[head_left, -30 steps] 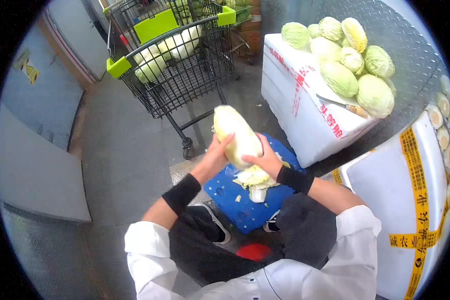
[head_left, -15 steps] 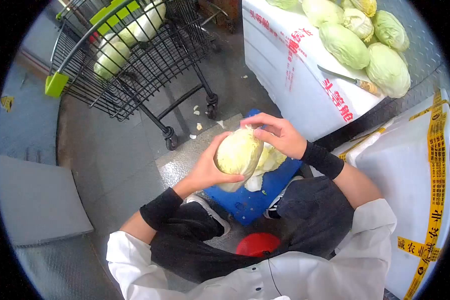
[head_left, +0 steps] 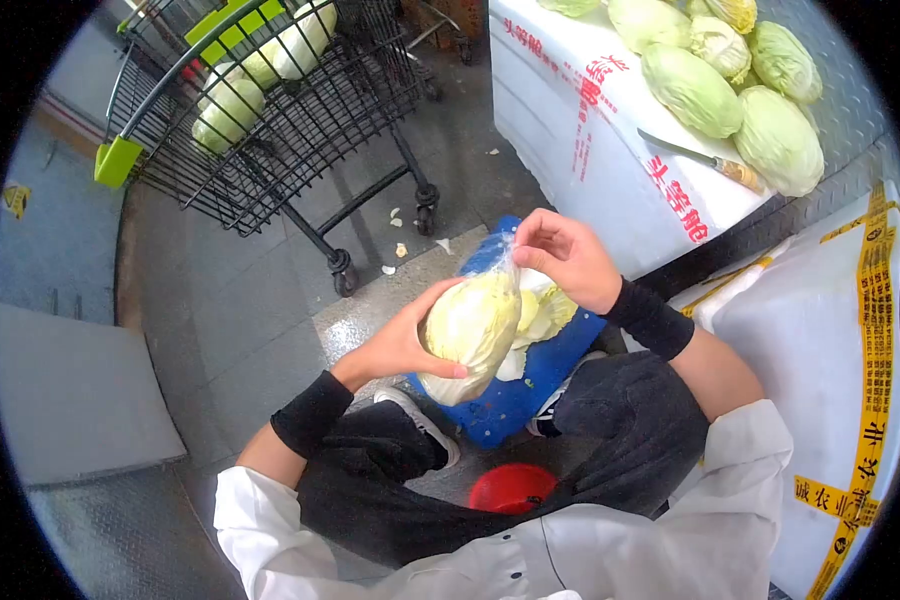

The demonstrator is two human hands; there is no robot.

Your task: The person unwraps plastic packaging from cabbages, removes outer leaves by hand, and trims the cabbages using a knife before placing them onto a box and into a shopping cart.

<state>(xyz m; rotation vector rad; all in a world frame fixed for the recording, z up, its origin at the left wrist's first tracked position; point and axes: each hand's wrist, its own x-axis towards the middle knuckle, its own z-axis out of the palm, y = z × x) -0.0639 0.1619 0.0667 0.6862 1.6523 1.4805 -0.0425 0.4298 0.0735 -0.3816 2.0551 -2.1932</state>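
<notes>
My left hand (head_left: 395,342) has its grip clamped round the cabbage (head_left: 473,335), above the blue board (head_left: 545,375); my right hand (head_left: 567,262) has fingertips pinched together on clear film (head_left: 505,262) at its top end.

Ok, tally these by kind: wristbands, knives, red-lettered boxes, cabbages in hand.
Black fabric wristbands: 2
Wooden-handled metal knife: 1
White foam box with red lettering: 1
Pale yellow-green leafy cabbage in left hand: 1
Total: 5
</notes>
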